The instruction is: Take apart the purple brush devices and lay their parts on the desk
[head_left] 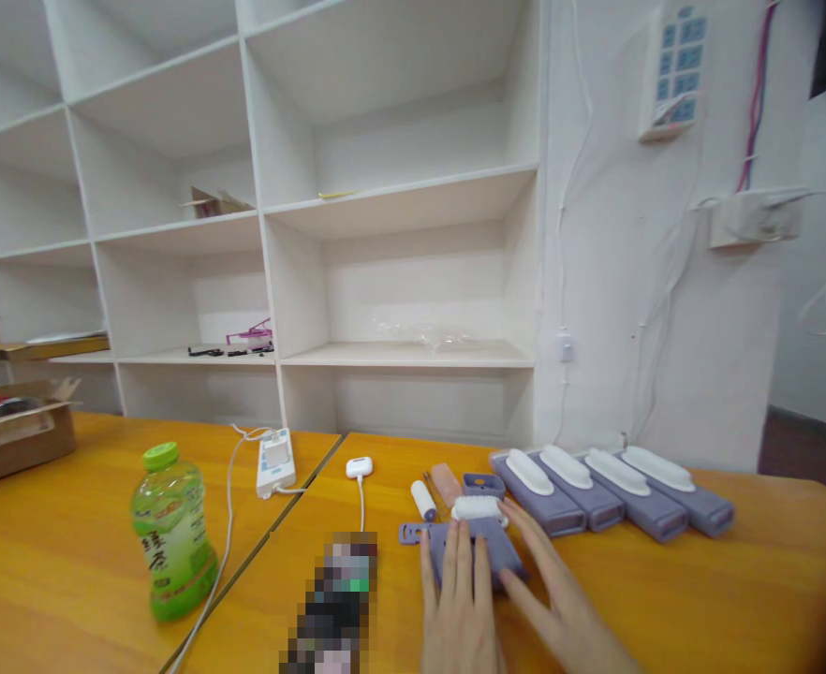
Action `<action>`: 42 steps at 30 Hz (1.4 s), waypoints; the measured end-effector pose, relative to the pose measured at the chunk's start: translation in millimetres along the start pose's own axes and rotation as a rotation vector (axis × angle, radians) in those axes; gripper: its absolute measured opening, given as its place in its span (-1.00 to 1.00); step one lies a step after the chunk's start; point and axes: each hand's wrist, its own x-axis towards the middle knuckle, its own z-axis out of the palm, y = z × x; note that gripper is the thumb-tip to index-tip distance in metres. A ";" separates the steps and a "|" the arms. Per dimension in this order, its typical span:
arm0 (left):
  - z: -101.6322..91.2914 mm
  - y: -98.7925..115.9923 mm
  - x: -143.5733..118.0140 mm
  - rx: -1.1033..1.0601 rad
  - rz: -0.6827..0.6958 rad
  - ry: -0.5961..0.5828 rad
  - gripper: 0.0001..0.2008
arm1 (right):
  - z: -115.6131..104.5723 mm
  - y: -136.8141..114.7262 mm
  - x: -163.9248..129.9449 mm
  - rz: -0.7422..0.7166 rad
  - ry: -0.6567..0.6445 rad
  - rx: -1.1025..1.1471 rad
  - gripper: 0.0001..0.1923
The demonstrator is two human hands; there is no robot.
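Note:
A grey-purple plastic case (503, 552) lies on the yellow table close in front of me. My left hand (459, 608) rests on it, fingers stretched out flat over its top. At the case's right side, my right hand (567, 608) has its fingers apart, touching or very near the edge. Just behind the case are a white bristled brush (476, 508), a small purple open-topped part (484, 485), a pinkish block (446, 485) and a white roll with a purple end (423, 501). A flat purple piece with cut-outs (411, 534) sticks out on the left.
Several purple cases with white oval tops (602, 487) stand in a row at the right. A blurred-out object (339, 599) lies left of my hands. Farther left are a white earbud case (359, 467) on a cable, a power strip (274, 463), a green bottle (174, 538) and a cardboard box (26, 435).

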 end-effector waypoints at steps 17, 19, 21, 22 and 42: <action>8.2 34.8 -1.3 -0.019 0.146 0.294 -0.73 | 27.5 8.6 86.2 0.121 0.211 0.210 -0.40; 0.6 22.8 0.3 -0.008 0.191 0.183 -0.62 | 26.5 8.1 84.3 0.127 0.198 0.235 -0.40; -6.7 14.3 2.8 -0.013 0.203 0.088 -0.55 | 25.3 9.9 82.7 0.140 0.194 0.263 -0.39; -10.0 11.5 4.3 -0.015 0.197 0.038 -0.55 | 24.9 11.5 82.3 0.150 0.201 0.276 -0.38; -70.0 -14.7 27.1 -0.270 -0.001 -0.418 -0.34 | 25.8 -3.1 65.3 0.168 -0.052 0.369 -0.30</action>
